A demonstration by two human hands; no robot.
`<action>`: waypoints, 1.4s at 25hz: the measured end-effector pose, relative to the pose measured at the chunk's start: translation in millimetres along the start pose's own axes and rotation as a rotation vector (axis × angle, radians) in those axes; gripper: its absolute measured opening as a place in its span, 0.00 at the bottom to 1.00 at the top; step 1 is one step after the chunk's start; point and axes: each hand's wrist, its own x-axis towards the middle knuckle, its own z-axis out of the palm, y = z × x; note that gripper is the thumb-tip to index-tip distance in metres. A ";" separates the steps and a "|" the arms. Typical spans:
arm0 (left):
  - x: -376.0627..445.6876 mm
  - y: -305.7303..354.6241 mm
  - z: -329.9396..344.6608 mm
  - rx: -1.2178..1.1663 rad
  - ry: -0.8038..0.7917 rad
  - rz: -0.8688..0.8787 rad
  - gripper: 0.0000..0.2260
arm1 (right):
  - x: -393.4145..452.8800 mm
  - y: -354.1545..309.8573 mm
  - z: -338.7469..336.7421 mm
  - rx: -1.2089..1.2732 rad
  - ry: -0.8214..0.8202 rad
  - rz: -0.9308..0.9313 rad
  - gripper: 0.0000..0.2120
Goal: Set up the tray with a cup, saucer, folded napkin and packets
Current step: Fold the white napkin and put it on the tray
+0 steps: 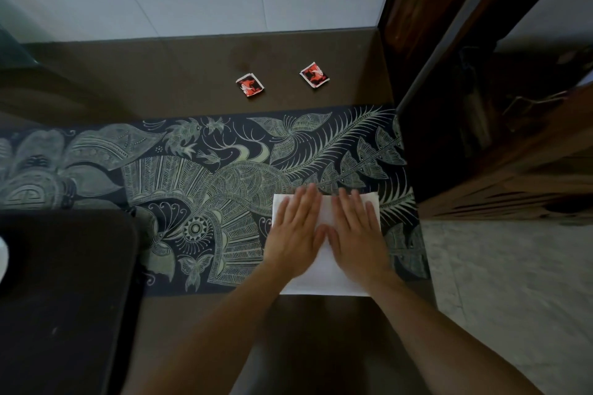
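- The napkin (324, 261) is taken as the landmark; it lies flat on the patterned cloth (199, 176), its near edge reaching just past the cloth's near border.
- The left hand (296, 234) is pressed flat on the left part of the napkin, fingers straight and close together.
- The right hand (356, 232) is pressed flat on the right part of the napkin, fingers straight and slightly spread; nothing is gripped by either hand.
- The step in hand is judged to be folding: the napkin is being flattened or creased.
- Two red packets (250, 85) (314, 74) lie beyond the napkin, well apart from it, on the bare table.
- The dark tray (64, 298) is set to the left of the napkin; a white object (3, 261) at its left edge cannot be identified.
- Next, the folded napkin is to be lifted by an edge and carried left onto the tray; the packets are not yet placed.
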 end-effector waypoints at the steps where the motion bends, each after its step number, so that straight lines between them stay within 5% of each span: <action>1: 8.4 5.8 2.2 0.004 -0.019 0.025 0.27 | 5.7 -1.2 1.3 -0.013 -0.017 -0.018 0.32; 7: 14.9 -7.5 15.9 0.046 -0.011 0.002 0.28 | 14.0 8.0 13.6 -0.036 -0.053 0.007 0.29; 13: -2.4 -53.8 2.6 0.104 -0.087 -0.117 0.29 | 8.1 29.8 5.4 -0.054 -0.071 0.240 0.31; 22: -68.3 34.1 26.8 -0.069 0.054 -0.039 0.26 | -72.8 -32.9 15.2 0.024 -0.059 0.069 0.29; 31: -107.3 -33.8 23.9 0.035 -0.073 -0.125 0.28 | -93.4 5.0 16.2 0.065 -0.087 0.212 0.33; 35: -106.2 -40.9 21.8 0.076 -0.012 -0.067 0.28 | -91.9 7.8 11.0 0.026 -0.103 0.210 0.32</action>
